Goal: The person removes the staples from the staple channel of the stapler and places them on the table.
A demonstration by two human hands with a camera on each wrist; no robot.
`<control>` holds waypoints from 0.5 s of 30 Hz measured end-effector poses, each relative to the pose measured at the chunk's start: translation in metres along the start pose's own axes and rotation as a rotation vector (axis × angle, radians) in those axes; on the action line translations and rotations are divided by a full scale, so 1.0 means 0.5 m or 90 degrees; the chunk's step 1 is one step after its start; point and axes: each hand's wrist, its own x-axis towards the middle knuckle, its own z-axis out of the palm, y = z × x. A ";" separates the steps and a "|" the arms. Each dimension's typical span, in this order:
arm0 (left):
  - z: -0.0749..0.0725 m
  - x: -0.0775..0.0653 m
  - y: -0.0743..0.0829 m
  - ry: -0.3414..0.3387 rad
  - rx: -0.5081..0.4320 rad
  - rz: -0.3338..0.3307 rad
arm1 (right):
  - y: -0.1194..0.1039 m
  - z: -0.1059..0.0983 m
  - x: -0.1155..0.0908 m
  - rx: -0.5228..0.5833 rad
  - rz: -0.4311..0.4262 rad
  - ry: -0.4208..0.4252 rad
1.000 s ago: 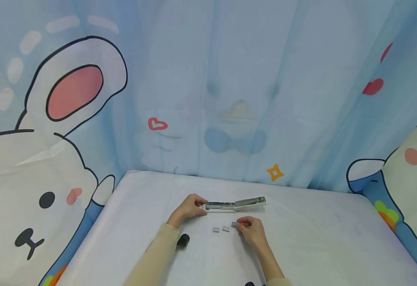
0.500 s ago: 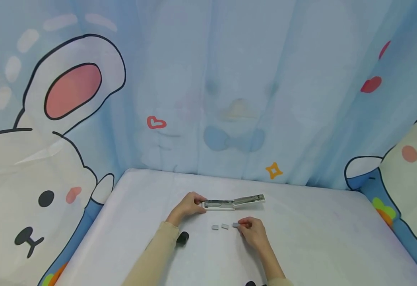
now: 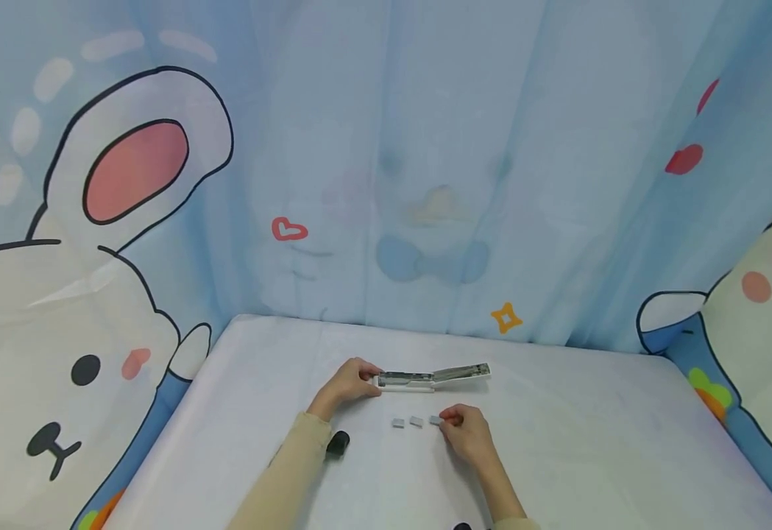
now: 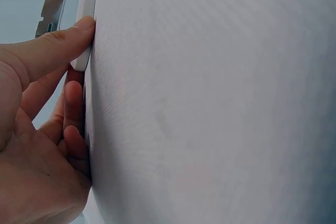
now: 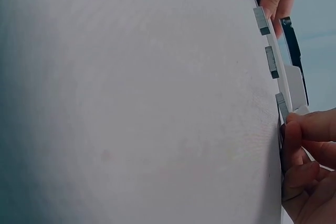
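An opened stapler [image 3: 407, 380] lies on the white table, its white base and metal staple channel facing up and its top part swung out to the right. My left hand [image 3: 349, 380] grips its left end, thumb [image 4: 79, 32] against the white base in the left wrist view. In front of the stapler, short grey staple strips form a row: the left strip [image 3: 398, 423], the middle strip [image 3: 416, 422] and the right strip [image 3: 435, 420]. Finger and thumb of my right hand [image 3: 468, 434] pinch the end of the right strip [image 5: 282, 105], down at the tabletop.
A black round object [image 3: 338, 444] sits beside my left forearm. Another dark object [image 3: 462, 526] shows at the bottom edge, near the right sleeve. A blue cartoon curtain [image 3: 425, 184] hangs behind the table [image 3: 591, 427].
My right hand has shifted the right staple strip slightly toward me, bringing it closer in line with the other two. The left hand and stapler stay put.
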 end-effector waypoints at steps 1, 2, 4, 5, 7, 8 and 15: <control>0.000 0.001 0.000 0.002 0.001 0.004 | 0.000 0.000 0.001 0.000 -0.002 0.001; 0.000 0.002 0.000 0.003 -0.001 0.003 | 0.001 -0.001 0.002 0.002 0.001 0.001; 0.001 0.003 -0.001 0.002 -0.002 0.002 | 0.002 -0.001 0.002 0.007 0.004 -0.002; 0.002 0.003 -0.001 0.000 -0.004 -0.003 | 0.003 -0.002 0.002 0.010 0.007 -0.004; 0.002 0.003 -0.002 -0.002 -0.003 -0.006 | 0.004 -0.003 0.001 0.012 0.009 -0.009; 0.003 0.003 -0.002 -0.001 -0.003 -0.007 | 0.004 -0.002 0.001 0.013 0.009 -0.011; 0.004 0.005 -0.006 0.004 0.003 -0.001 | 0.004 -0.004 0.002 -0.003 0.002 -0.004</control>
